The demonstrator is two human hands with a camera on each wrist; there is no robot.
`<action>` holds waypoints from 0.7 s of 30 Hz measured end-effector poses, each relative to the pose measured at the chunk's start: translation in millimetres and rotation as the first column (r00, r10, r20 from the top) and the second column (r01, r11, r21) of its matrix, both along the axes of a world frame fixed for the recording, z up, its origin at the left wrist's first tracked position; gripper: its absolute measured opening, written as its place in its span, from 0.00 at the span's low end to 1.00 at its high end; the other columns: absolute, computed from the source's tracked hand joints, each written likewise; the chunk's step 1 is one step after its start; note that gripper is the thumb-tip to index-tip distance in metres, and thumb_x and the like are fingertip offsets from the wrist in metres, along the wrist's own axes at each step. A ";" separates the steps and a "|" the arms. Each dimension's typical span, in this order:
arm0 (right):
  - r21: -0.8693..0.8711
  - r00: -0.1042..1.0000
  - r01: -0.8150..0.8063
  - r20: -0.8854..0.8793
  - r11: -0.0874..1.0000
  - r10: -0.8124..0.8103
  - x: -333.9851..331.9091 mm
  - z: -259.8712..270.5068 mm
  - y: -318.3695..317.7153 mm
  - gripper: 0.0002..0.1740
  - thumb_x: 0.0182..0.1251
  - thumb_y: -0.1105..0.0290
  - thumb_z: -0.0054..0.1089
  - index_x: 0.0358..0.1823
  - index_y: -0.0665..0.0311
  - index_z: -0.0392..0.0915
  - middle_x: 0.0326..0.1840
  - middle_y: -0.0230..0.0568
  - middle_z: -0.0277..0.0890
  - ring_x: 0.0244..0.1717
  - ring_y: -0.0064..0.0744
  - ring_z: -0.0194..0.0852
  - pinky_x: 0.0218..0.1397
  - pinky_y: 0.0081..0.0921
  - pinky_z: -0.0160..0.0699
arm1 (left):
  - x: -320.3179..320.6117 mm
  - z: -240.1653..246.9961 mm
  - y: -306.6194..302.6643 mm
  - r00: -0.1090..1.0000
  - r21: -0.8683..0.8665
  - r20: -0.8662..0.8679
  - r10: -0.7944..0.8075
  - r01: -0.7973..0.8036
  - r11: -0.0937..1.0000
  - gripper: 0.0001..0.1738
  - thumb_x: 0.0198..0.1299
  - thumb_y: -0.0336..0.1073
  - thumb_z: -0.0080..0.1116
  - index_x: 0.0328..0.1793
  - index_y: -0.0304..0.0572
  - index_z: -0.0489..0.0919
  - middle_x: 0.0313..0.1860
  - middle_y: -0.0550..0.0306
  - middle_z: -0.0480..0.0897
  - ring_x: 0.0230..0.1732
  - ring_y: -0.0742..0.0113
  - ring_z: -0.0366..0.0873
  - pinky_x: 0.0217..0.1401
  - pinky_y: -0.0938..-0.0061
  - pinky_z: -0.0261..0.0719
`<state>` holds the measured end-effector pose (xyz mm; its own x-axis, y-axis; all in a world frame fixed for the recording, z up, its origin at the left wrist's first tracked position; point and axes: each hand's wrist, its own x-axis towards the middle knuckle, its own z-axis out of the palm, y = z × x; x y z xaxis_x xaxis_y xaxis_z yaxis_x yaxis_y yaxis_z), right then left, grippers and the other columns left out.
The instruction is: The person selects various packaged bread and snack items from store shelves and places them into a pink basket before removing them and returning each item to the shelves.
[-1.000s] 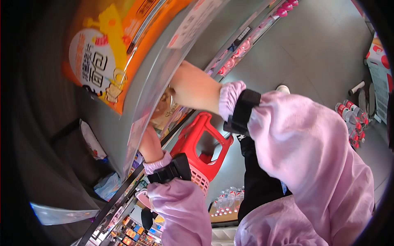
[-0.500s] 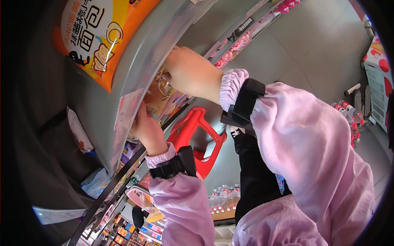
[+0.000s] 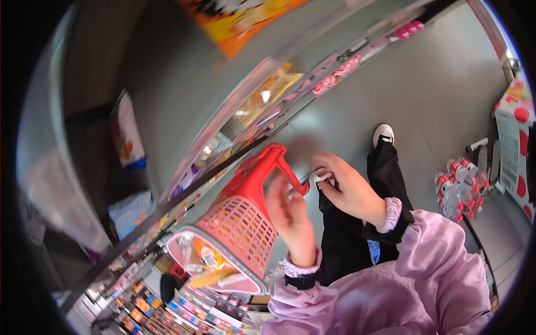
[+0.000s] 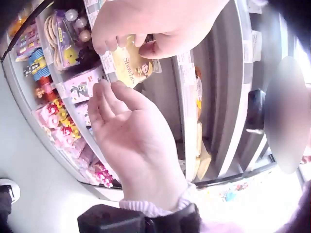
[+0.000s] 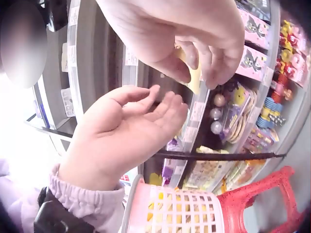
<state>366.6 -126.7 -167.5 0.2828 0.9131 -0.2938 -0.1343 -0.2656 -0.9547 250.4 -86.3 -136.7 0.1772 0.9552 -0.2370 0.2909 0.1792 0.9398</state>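
Observation:
Both hands are away from the shelf, in front of the body. My left hand [image 3: 293, 218], blurred, is beside the red handle [image 3: 254, 173] of the pink basket [image 3: 243, 231]; whether it touches the handle cannot be told. To its right is my right hand [image 3: 352, 187], fingers loosely bent, holding nothing visible. In the left wrist view my left hand [image 4: 133, 138] lies palm up, fingers relaxed, below the right [image 4: 160, 24]. A beige package [image 4: 130, 65] shows on the shelf behind them. The right wrist view has my right hand [image 5: 124, 128] palm up, the basket [image 5: 182, 213] beneath.
An orange and yellow package [image 3: 237, 25] lies on the upper shelf. Packages [image 3: 209, 259] are inside the basket. Shelves with toys [image 4: 58, 121] run alongside. Bottles [image 3: 460, 187] and a white crate with red dots [image 3: 511, 145] stand on the floor at right.
Both hands have come back from the shelf toward the body, near the basket. The view has shifted, showing more of the basket and its contents, and less of the orange package.

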 end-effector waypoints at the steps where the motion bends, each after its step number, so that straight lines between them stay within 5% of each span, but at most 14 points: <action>1: -0.023 0.998 -0.032 -0.045 0.999 0.031 -8.0 2.1 -8.8 0.23 0.55 0.82 0.51 0.54 0.67 0.62 0.48 0.45 0.69 0.43 0.33 0.73 0.45 0.24 0.73 | -12.7 5.3 -10.5 0.999 -0.024 0.029 -0.027 0.028 0.999 0.18 0.61 0.28 0.46 0.58 0.32 0.65 0.56 0.48 0.70 0.55 0.63 0.69 0.55 0.72 0.69; 4: -0.083 0.983 -0.149 -0.121 0.985 0.138 -31.4 11.5 -32.7 0.20 0.55 0.80 0.51 0.52 0.68 0.64 0.46 0.44 0.70 0.39 0.31 0.74 0.43 0.23 0.73 | -53.2 37.4 -27.2 0.980 -0.174 0.109 -0.169 0.186 0.967 0.16 0.61 0.23 0.42 0.56 0.31 0.65 0.54 0.48 0.69 0.53 0.64 0.71 0.57 0.72 0.67; 8: -0.090 0.958 -0.282 -0.080 0.955 0.275 -66.4 36.3 -38.3 0.18 0.57 0.81 0.50 0.50 0.67 0.65 0.41 0.41 0.72 0.38 0.28 0.74 0.42 0.23 0.72 | -113.7 86.8 -22.7 0.982 -0.103 0.111 -0.155 0.166 0.981 0.17 0.59 0.21 0.42 0.55 0.31 0.65 0.52 0.47 0.70 0.49 0.63 0.73 0.54 0.73 0.69; 12: -0.066 0.929 -0.370 -0.045 0.927 0.368 -110.1 59.2 -24.8 0.17 0.57 0.80 0.51 0.49 0.67 0.66 0.41 0.42 0.72 0.37 0.28 0.73 0.42 0.23 0.72 | -194.3 109.3 -9.1 0.993 0.113 -0.119 0.004 0.010 0.994 0.15 0.57 0.20 0.45 0.52 0.33 0.69 0.48 0.50 0.72 0.43 0.65 0.75 0.50 0.75 0.71; 17: 0.061 0.916 -0.399 -0.021 0.915 0.401 -174.7 93.0 5.8 0.17 0.57 0.79 0.51 0.50 0.68 0.66 0.42 0.45 0.72 0.36 0.33 0.74 0.40 0.26 0.73 | -308.1 122.6 27.6 0.858 0.320 -0.477 0.188 -0.029 0.947 0.15 0.55 0.20 0.46 0.50 0.32 0.71 0.43 0.52 0.77 0.39 0.70 0.76 0.44 0.78 0.72; 21: 0.141 0.873 -0.479 -0.028 0.866 0.488 -223.0 103.9 22.6 0.16 0.58 0.78 0.50 0.49 0.68 0.66 0.40 0.47 0.71 0.36 0.39 0.74 0.39 0.29 0.74 | -370.1 124.4 51.8 0.657 0.094 -0.754 -0.023 0.143 0.985 0.17 0.55 0.23 0.48 0.53 0.32 0.70 0.41 0.48 0.78 0.36 0.65 0.77 0.37 0.74 0.75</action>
<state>143.6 -104.0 -63.6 -0.2184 0.9610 -0.1697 -0.0788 -0.1907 -0.9785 -119.7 -34.5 -12.3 0.0775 0.9772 -0.1974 0.9126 0.0101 0.4087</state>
